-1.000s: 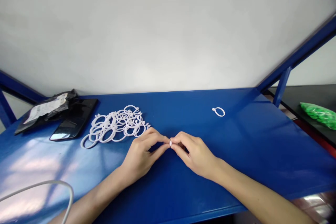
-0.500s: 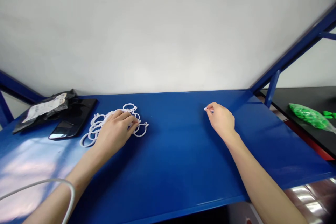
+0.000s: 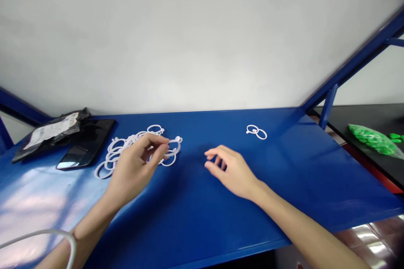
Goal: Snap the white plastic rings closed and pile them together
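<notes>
Between thumb and forefinger, my left hand (image 3: 137, 166) pinches a white plastic ring (image 3: 178, 147) with a small knob on its rim. That ring is raised just over a loose pile of similar white rings (image 3: 109, 162) on the blue table (image 3: 189, 218), and my hand covers part of the pile. My right hand (image 3: 233, 170) hovers over the middle of the table, its thumb and fingers apart and nothing between them. Beyond it, to the right, two white rings (image 3: 261, 134) lie overlapping on the tabletop.
At the left lie a black plastic package (image 3: 52, 132) with a white label and a dark phone-like slab (image 3: 86, 145). A white cable (image 3: 47, 232) crosses my left forearm. Blue frame bars (image 3: 330, 103) rise at the right, beside a bag of green pieces (image 3: 374, 139) on a dark surface.
My left hand has lifted a ring from the pile. My right hand has let go of a small white ring at the right and come left, toward my left hand, its fingers parted.
</notes>
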### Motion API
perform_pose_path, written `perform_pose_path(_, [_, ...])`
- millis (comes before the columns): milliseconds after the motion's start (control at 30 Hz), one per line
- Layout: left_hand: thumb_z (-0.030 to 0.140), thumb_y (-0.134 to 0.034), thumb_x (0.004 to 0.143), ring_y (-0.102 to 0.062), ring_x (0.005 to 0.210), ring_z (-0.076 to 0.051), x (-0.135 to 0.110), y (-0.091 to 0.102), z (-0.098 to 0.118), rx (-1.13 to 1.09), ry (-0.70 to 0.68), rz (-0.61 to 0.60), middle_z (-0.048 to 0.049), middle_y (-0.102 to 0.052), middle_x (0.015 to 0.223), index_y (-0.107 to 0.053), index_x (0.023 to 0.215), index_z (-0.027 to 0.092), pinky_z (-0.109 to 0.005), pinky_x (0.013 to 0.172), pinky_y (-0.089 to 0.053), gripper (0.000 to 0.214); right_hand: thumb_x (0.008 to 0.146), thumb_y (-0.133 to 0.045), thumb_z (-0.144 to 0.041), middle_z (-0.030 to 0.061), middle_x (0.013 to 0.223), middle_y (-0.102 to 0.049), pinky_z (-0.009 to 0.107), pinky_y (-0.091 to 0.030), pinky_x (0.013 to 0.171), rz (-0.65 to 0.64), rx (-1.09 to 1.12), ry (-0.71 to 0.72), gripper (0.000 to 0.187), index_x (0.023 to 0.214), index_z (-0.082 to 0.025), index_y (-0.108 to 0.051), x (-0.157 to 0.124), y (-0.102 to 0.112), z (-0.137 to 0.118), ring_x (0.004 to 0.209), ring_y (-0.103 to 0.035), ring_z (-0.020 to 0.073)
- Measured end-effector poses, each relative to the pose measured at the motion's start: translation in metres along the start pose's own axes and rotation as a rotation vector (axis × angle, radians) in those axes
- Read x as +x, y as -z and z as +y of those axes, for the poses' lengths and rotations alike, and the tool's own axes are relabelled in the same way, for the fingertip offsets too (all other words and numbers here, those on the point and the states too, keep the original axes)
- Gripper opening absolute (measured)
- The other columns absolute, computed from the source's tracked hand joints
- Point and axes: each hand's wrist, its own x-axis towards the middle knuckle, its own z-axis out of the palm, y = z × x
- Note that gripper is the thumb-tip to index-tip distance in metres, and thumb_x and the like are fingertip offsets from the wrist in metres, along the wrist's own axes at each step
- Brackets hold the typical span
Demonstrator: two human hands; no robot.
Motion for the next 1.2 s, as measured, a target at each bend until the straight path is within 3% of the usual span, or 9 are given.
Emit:
perform_pose_path(67, [0.044,-0.062,0.092,-0.074,0.075,-0.019,-0.008,-0.014,0.006,-0.248,0.092,-0.133,-0.0013,-0.072,0.083,-0.06,0.092,0.021,-0.03,0.07,-0.058,0.023,0.096,-0.065,-0.032,0.0029,0.109,-0.072,0.027,-0.055,0.07,-0.091,0.189,-0.027,0.021,0.115,-0.024,-0.068,-0.003,-0.009,-0.01,0.079,-0.068,0.0134])
perform_pose_path(167, [0.042,-0.062,0.093,-0.075,0.081,-0.02,-0.018,-0.033,0.012,-0.471,0.169,-0.28,-0.0014,-0.072,0.084,-0.056,0.089,0.021,-0.034,0.078,-0.062,0.023,0.098,-0.062,-0.033,0.0006,0.09,-0.073,0.027,-0.053,0.067,-0.072,0.332,-0.137,0.013,0.103,-0.022,-0.069,-0.004,-0.013,-0.012,0.073,-0.067,0.0134])
perform_pose_path(233, [0.041,-0.063,0.094,-0.074,0.086,-0.02,-0.022,-0.04,0.013,-0.549,0.188,-0.336,-0.0022,-0.072,0.086,-0.056,0.09,0.021,-0.036,0.081,-0.062,0.022,0.098,-0.061,-0.035,-0.0016,0.077,-0.07,0.027,-0.052,0.064,-0.035,0.406,-0.202,0.014,0.096,-0.022,-0.067,-0.002,-0.012,-0.009,0.067,-0.065,0.0134])
perform_pose_path(333, [0.039,-0.061,0.096,-0.073,0.087,-0.019,-0.026,-0.045,0.011,-0.548,0.168,-0.377,-0.0032,-0.073,0.088,-0.056,0.091,0.021,-0.034,0.082,-0.061,0.02,0.096,-0.064,-0.035,-0.0014,0.08,-0.071,0.026,-0.052,0.062,-0.063,0.544,-0.228,0.013,0.095,-0.022,-0.067,-0.003,-0.009,-0.007,0.064,-0.065,0.0124])
perform_pose_path(500, [0.037,-0.058,0.098,-0.071,0.085,-0.017,-0.03,-0.05,0.003,-0.436,0.117,-0.38,-0.0028,-0.071,0.091,-0.06,0.096,0.021,-0.031,0.078,-0.059,0.017,0.096,-0.066,-0.036,0.001,0.087,-0.076,0.027,-0.052,0.068,-0.078,0.565,-0.169,0.015,0.096,-0.021,-0.069,-0.007,-0.009,-0.014,0.074,-0.069,0.0143])
perform_pose_path(667, [0.037,-0.057,0.098,-0.071,0.085,-0.017,-0.031,-0.051,0.003,-0.311,0.06,-0.369,-0.0037,-0.073,0.094,-0.065,0.095,0.021,-0.028,0.075,-0.059,0.018,0.092,-0.071,-0.034,0.0005,0.086,-0.077,0.028,-0.053,0.071,-0.046,0.49,-0.199,0.012,0.094,-0.022,-0.073,-0.004,-0.01,-0.013,0.079,-0.071,0.016])
perform_pose_path(900, [0.038,-0.067,0.09,-0.074,0.086,-0.018,-0.029,-0.051,0.008,-0.335,0.106,-0.338,-0.0043,-0.077,0.095,-0.073,0.093,0.021,-0.028,0.077,-0.062,0.018,0.094,-0.069,-0.027,-0.0007,0.086,-0.076,0.028,-0.053,0.072,-0.033,0.434,-0.162,0.007,0.093,-0.023,-0.074,-0.004,-0.011,-0.011,0.079,-0.069,0.0152])
perform_pose_path(1200, [0.034,-0.073,0.087,-0.076,0.08,-0.018,-0.038,-0.053,0.001,-0.343,0.074,-0.306,-0.0015,-0.08,0.087,-0.078,0.088,0.023,-0.027,0.077,-0.061,0.012,0.098,-0.067,-0.027,0.0017,0.085,-0.073,0.032,-0.052,0.079,0.018,0.287,0.137,0.013,0.086,-0.023,-0.07,-0.012,-0.015,-0.005,0.083,-0.066,0.0177])
